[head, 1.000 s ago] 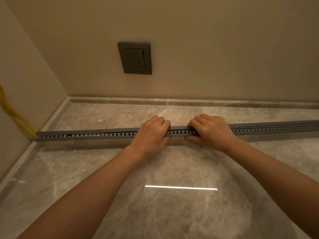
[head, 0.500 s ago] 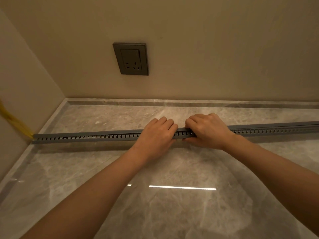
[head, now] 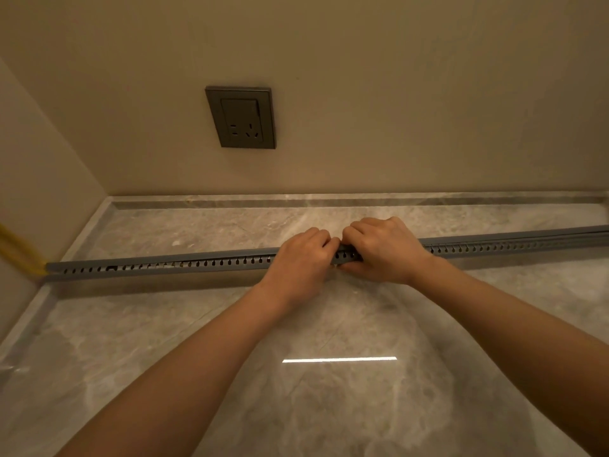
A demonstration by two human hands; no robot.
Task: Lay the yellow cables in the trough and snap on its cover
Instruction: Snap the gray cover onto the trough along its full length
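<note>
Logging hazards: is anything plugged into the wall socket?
No, the socket shows its bare holes, with no plug or cord at it.

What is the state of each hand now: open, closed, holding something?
Left hand: closed, fingers curled over the long grey slotted plastic trough.
Right hand: closed, pinching the same trough between fingers and thumb.

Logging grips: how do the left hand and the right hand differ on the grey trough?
The left hand hides its thumb; the right hand shows its thumb against the near side of the trough. The left hand sits lower in the picture than the right hand. Both curl fingers over the trough's top, nearly touching each other.
</note>
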